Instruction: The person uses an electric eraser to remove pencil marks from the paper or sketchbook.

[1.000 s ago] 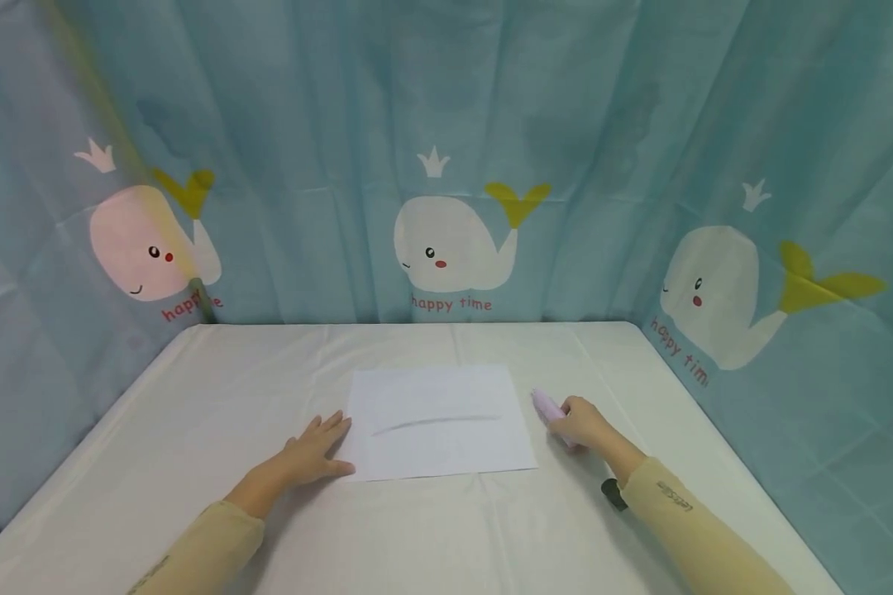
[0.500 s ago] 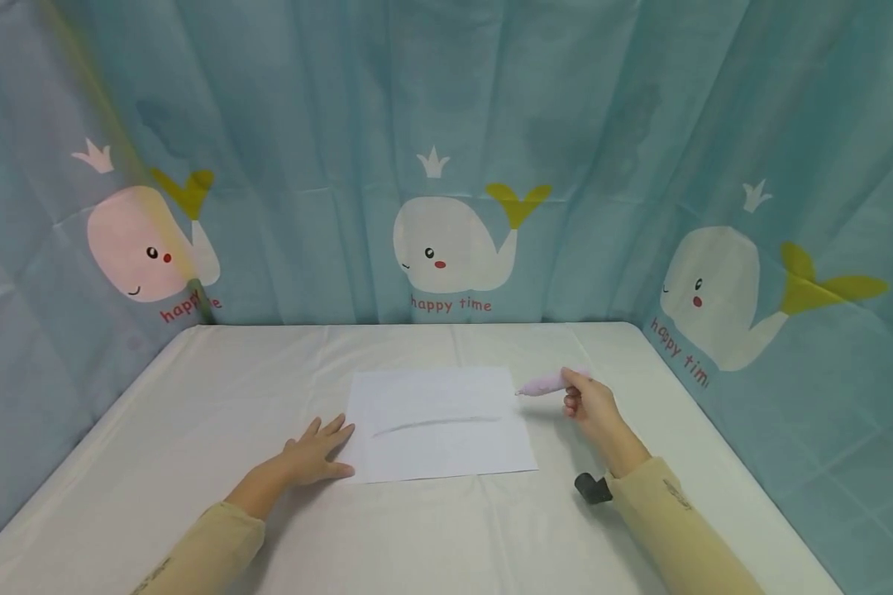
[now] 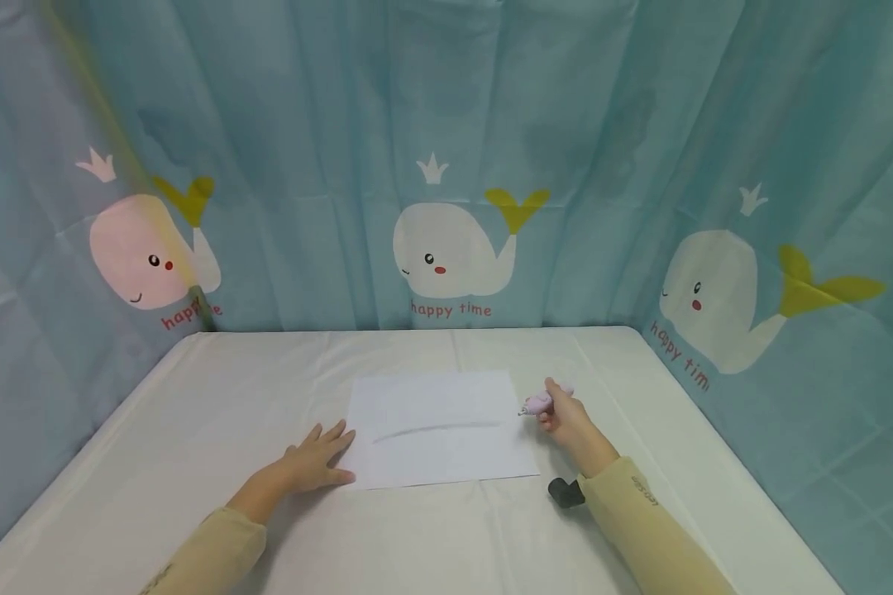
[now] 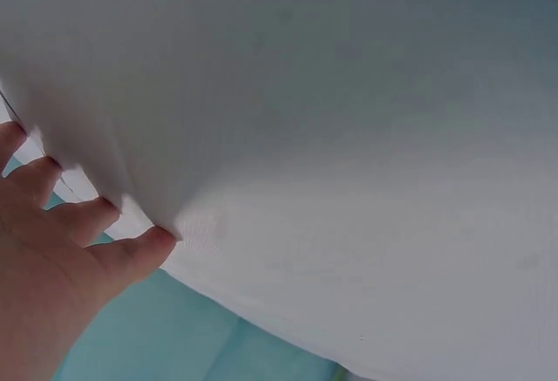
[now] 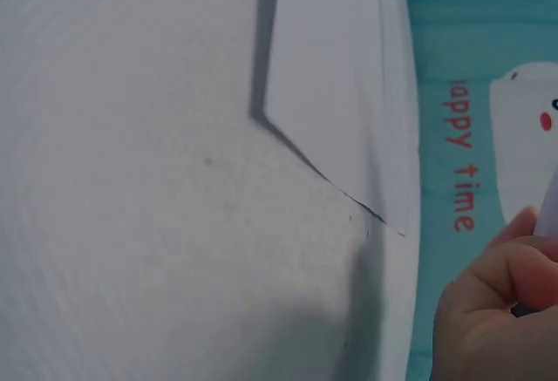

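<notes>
A white sheet of paper [image 3: 432, 459] lies on the table, a grey, slightly curved pencil-like stroke [image 3: 437, 428] across its middle. My left hand [image 3: 314, 461] rests flat with spread fingers at the sheet's left edge, fingertips on the paper; the left wrist view shows these fingers [image 4: 131, 255] from the side. Just right of the sheet, my right hand [image 3: 569, 420] grips a chunky lavender pen-shaped tool [image 3: 539, 403], its narrow tip pointing left near the paper's right edge. In the right wrist view, the curled hand [image 5: 497, 311] is partly cut off, and little of the tool shows.
A white cloth covers the table [image 3: 417, 537]. Blue curtains [image 3: 305, 165] with whale prints enclose its back and sides. A small black object [image 3: 564, 493] sits against the right sleeve. Tiny dark specks [image 5: 368, 233] lie beside the paper's edge in the right wrist view.
My right hand has picked the lavender tool up from the table, turned its tip leftward and brought it slightly nearer to me, beside the paper. The left hand stays in place.
</notes>
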{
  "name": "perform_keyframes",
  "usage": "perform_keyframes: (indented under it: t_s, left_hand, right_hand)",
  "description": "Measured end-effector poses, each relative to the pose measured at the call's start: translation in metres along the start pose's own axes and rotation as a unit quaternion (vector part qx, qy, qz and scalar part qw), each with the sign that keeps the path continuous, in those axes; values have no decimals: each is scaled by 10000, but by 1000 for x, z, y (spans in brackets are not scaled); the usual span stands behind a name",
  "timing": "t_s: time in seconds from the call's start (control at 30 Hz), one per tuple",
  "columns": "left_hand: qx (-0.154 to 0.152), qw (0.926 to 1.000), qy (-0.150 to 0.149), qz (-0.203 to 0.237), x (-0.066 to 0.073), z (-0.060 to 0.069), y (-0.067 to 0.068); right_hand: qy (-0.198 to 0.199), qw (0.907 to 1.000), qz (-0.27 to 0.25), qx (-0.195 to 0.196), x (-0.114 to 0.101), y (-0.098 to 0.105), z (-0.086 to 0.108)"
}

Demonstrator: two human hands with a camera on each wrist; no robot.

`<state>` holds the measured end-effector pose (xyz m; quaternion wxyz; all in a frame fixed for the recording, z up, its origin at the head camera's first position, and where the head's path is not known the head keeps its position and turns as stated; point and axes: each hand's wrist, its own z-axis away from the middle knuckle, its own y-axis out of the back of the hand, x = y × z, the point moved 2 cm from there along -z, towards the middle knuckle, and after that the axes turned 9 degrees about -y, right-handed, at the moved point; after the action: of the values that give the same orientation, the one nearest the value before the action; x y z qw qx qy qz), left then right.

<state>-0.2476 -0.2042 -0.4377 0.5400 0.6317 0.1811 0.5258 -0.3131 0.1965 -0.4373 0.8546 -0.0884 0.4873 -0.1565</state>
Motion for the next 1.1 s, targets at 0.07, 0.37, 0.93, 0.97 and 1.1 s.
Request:
perform_keyframes:
  t_s: [0.07, 0.37, 0.93, 0.97, 1.1]
  left_hand:
    - [16, 10000, -12, -24, 0, -1, 0]
    - [75, 9999, -28, -70, -1, -1, -3]
    - [95, 9995, -233, 183, -2, -2, -2]
    - [87, 9995, -222, 201, -2, -2, -2]
    - [35, 9996, -220, 186, 0, -4, -1]
  right_hand:
    - [45, 10000, -24, -81, 1, -4, -2]
    - [-291, 9979, -271, -515, 9, -11, -14]
    - [-1075, 9796, 1166, -1236, 4, -11, -13]
    - [-1072, 9800, 1201, -1168, 4, -10, -13]
    - [-979, 9788, 1623, -775, 0, -4, -17]
